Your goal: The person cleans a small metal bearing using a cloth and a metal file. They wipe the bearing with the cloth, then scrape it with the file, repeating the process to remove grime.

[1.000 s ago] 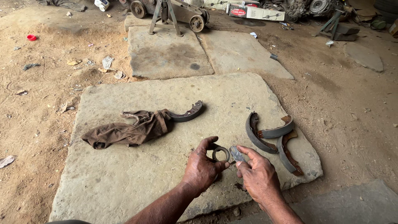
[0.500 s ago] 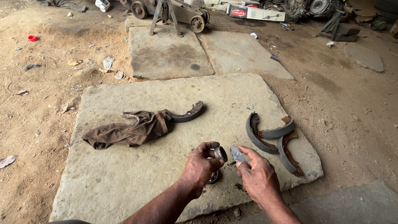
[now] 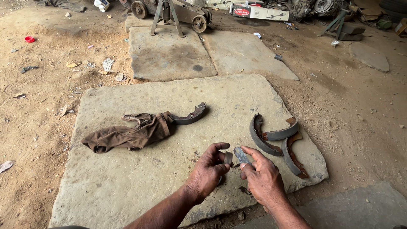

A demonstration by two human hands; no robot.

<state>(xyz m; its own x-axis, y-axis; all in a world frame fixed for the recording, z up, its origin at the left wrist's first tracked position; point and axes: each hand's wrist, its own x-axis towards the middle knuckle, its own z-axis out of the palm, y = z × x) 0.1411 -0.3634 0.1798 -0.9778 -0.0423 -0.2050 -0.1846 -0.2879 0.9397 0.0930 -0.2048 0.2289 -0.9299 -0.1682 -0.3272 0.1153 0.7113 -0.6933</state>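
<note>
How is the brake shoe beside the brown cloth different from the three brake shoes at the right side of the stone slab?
The single brake shoe lies alone, one end touching the brown cloth; the three brake shoes lie piled together, overlapping. The single one lies flat with its curve opening upward in the picture; the three point various ways. All are curved, rusty-dark and rest on the stone slab.

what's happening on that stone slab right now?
A person crouches over a flat grey stone slab. The left hand pinches a small dark metal ring-like part; the right hand holds a small grey flat piece against it. Three curved rusty brake shoes lie piled to the right. A fourth curved shoe lies beside a crumpled brown rag.
</note>
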